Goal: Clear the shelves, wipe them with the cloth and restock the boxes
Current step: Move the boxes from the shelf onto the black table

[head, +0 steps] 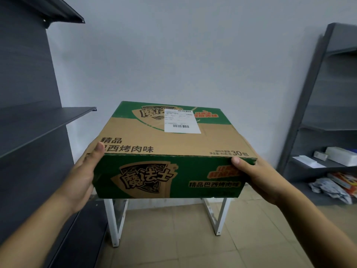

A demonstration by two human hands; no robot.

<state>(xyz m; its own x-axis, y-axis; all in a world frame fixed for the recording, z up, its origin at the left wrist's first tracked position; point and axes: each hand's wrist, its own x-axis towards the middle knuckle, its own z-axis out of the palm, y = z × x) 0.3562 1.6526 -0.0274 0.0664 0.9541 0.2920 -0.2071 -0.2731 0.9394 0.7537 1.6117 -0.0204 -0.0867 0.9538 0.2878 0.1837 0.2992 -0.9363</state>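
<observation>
Box: green and brown cardboard, flaps closed. It sits level at the centre of my view, in front of my chest and between both hands.
Box label: a white shipping sticker with barcodes, stuck on the far half of the lid.
Left hand: I grip the near left corner of the box. My palm lies flat against the left side and my thumb is hooked over the top edge. My fingers are hidden behind the box.
Right hand: I grip the near right corner. My thumb presses on the top edge and my fingers go out of sight under and behind the box.
Support: white metal legs stand on the floor directly below the box. I cannot tell whether the box rests on that frame or hangs in my grip alone.
Left rack: a dark grey unit close on my left. Its middle shelf is bare at about box height, and its top shelf is overhead.
Right rack: a grey unit well apart on my right, against the wall.
Right rack contents: white packs lie on one shelf, and loose packets lie on the shelf below.
Floor: beige tiles.
Wall: plain and pale, behind the box.
</observation>
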